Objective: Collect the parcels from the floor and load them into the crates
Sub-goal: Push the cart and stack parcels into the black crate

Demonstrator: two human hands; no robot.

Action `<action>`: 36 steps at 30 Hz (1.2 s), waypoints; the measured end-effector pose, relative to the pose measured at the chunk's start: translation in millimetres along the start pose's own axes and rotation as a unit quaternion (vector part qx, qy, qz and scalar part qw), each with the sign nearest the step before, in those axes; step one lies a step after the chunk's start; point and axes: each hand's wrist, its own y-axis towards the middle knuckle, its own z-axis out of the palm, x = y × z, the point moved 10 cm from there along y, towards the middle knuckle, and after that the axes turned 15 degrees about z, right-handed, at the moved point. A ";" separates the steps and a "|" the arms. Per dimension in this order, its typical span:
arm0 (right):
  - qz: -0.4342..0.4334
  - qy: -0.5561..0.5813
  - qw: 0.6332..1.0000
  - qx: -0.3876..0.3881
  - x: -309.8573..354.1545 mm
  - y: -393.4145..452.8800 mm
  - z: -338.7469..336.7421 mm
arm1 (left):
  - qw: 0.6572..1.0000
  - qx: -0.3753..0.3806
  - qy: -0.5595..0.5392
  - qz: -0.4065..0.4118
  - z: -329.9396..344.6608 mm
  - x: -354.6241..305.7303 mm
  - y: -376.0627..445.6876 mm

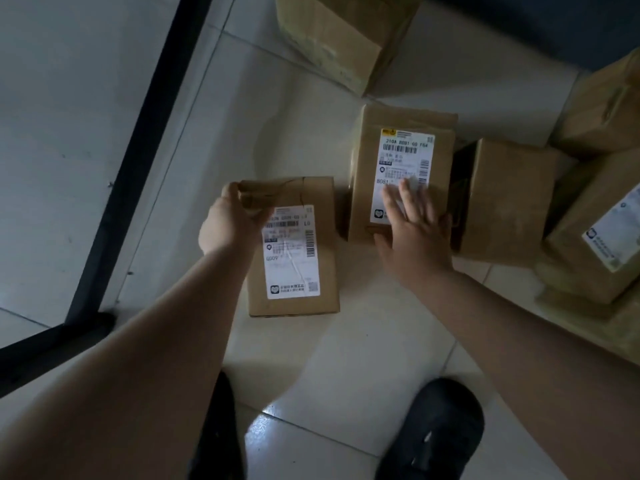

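Two brown boxes lay on the floor (346,341). The left hand (232,223) gripped the near box (294,251) by its top corner — the right hand (412,230) lay flat, fingers straight, on the far box (401,168).

Two bare forearms reach in from the bottom edge, with no sleeves, watch or jewellery showing. The left hand (232,221) and right hand (415,233) wear no gloves. Below, a dark, rounded shoe (434,431) is worn on one foot.
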 end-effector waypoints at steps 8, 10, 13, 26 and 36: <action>-0.033 -0.037 0.999 0.015 -9.3 -17.4 14.0 | 0.989 -0.003 0.049 0.140 18.8 -52.4 -36.0; -0.038 -0.041 0.998 0.034 -13.3 -30.6 28.6 | 0.983 0.060 -0.049 0.166 48.0 -81.5 -51.9; -0.075 -0.009 0.997 -0.006 -8.0 -55.4 30.0 | 0.971 0.101 -0.185 0.110 74.3 -109.3 -64.2; 0.237 0.505 0.829 0.045 -74.6 -31.6 7.8 | 0.975 0.093 -0.200 0.026 70.5 -131.8 -68.5; 0.133 0.529 0.837 0.033 25.6 -121.8 -70.5 | 0.935 -0.105 -0.336 0.040 -95.1 -79.9 -117.9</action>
